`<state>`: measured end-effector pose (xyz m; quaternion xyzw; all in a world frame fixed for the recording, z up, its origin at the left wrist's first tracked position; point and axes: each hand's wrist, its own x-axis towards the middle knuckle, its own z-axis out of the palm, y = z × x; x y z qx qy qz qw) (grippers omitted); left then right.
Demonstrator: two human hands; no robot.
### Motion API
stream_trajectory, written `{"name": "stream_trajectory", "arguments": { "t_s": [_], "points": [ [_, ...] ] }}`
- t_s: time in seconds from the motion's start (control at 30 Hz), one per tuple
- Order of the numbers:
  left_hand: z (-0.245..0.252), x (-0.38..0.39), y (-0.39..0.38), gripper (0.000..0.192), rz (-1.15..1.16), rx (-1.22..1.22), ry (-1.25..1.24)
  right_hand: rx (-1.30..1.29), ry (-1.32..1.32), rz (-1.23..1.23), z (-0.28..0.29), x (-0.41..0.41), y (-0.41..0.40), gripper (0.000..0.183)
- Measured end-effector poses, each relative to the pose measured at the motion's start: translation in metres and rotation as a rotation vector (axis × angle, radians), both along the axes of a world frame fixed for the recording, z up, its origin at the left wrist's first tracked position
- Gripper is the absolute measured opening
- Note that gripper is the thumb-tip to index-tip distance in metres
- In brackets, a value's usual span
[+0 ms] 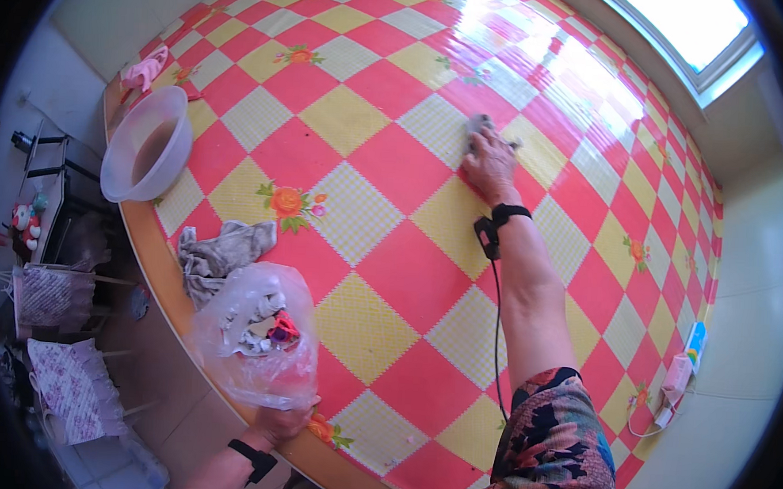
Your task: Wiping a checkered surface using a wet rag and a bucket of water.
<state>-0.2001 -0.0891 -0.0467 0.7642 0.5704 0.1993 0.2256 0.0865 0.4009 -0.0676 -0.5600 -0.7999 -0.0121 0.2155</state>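
Note:
My right hand (491, 158) is stretched out over the checkered plastic-covered surface (378, 244), its fingers pressing a grey cloth (481, 124) down on it. Near the wooden edge at the lower left is my left hand (284, 425), just below a clear plastic bag (252, 376) holding crumpled white, red and purple pieces. The bag partly hides its fingers, so its grip cannot be made out. Behind the bag lies a crumpled grey rag (228, 249). Each wrist wears a black strap; a cable runs from the right one.
A translucent basin (178, 134) with murky liquid stands at the left edge, a pink cloth (146, 69) behind it. Chairs with floral covers (75, 387) stand below the left edge. A power strip (663, 416), pink packet (677, 378) and blue box (696, 340) lie by the right wall.

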Motion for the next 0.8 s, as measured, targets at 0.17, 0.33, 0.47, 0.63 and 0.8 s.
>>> {"name": "stream_trajectory", "arguments": {
  "t_s": [0.17, 0.33, 0.47, 0.63, 0.8],
  "points": [
    [0.000, 0.005, -0.005, 0.026, -0.001, 0.015, -0.003, 0.017, 0.076, 0.404, 0.000, -0.061, -0.032, 0.034],
    [-0.005, 0.000, -0.005, 0.030, -0.037, 0.100, -0.016, -0.152, 0.102, 0.684, 0.009, -0.054, -0.162, 0.031],
    [0.000, 0.004, 0.003, 0.024, -0.012, 0.043, -0.068, -0.244, 0.262, 0.706, 0.023, 0.002, -0.291, 0.015],
    [0.003, 0.012, 0.012, 0.022, -0.058, 0.093, -0.008, -0.328, 0.693, 0.309, 0.048, 0.097, -0.407, 0.019],
    [0.003, 0.007, 0.008, 0.024, -0.029, 0.095, -0.006, -0.093, 0.870, -0.438, 0.061, 0.230, -0.481, 0.027]
  ]
}}
